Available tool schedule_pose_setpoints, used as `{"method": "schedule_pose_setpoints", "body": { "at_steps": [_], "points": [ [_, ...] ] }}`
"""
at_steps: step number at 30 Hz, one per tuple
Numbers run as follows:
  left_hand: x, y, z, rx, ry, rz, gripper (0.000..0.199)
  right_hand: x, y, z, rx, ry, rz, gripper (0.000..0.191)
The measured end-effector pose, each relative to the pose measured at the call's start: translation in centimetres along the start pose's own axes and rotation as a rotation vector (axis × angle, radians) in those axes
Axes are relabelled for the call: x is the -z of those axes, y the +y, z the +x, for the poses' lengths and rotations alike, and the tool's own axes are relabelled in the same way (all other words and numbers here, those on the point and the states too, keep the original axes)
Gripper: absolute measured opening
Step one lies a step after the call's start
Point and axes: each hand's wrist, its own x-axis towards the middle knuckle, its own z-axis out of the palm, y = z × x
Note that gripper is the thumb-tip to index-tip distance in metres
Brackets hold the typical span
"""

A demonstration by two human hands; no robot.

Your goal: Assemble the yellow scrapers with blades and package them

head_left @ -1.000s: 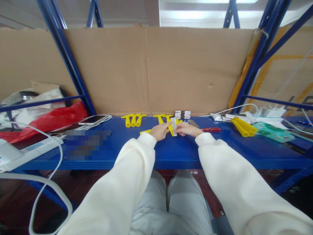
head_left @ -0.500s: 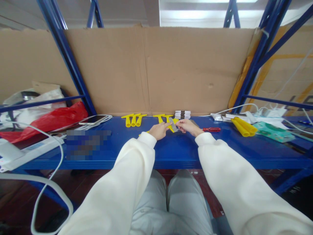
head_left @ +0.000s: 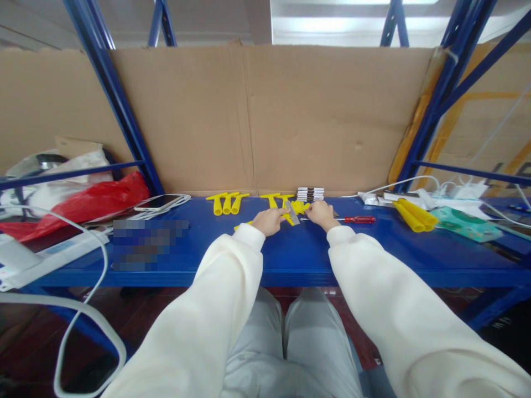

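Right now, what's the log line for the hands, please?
left hand: holding yellow tool, plate at its end | right hand: near yellow bits | screwdriver: lying on table

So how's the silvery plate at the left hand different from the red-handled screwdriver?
The plate is flat and silvery; the screwdriver has a red handle and thin shaft. The screwdriver looks longer than the plate. The plate slants at the left hand; the screwdriver lies on the blue tabletop.

Bright ceiling light (head_left: 332, 25), soft focus, edges stretched.
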Motion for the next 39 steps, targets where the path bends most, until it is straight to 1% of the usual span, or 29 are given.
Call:
{"method": "schedule_pose_setpoints", "body": {
  "at_steps": [5,11,16,20,26,30,35,39],
  "points": [
    [-0.1,0.0,0.1,0.006,-0.003,-0.01,0.042,-0.3,-0.7,0.9,0.006,-0.014,-0.069,0.036],
    [0.1,0.0,0.1,0.005,-0.025,-0.013,0.043,-0.4,-0.8,1.0,0.022,-0.017,-0.117,0.037],
    [0.3,0.3,0.0,0.021,-0.049,0.001,0.044,-0.2,-0.9,0.8,0.09,-0.033,-0.162,0.033],
    [0.3,0.3,0.0,0.027,-0.042,0.001,0.045,-0.2,-1.0,0.8,0.138,-0.026,-0.188,0.032],
    [0.0,-0.1,0.1,-0.006,-0.029,-0.009,0.045,-0.2,-0.9,1.0,0.13,-0.024,-0.207,0.034],
    [-0.2,-0.2,0.2,-0.017,-0.024,-0.032,0.044,0.1,-0.6,1.0,0.109,-0.056,-0.191,0.036],
    [-0.1,-0.2,0.3,-0.023,-0.045,-0.064,0.043,0.6,-0.4,0.8,0.067,-0.104,-0.165,0.037],
    [0.0,-0.2,0.4,-0.035,-0.057,-0.085,0.043,0.7,-0.4,0.5,0.077,-0.095,-0.178,0.038]
  ]
}}
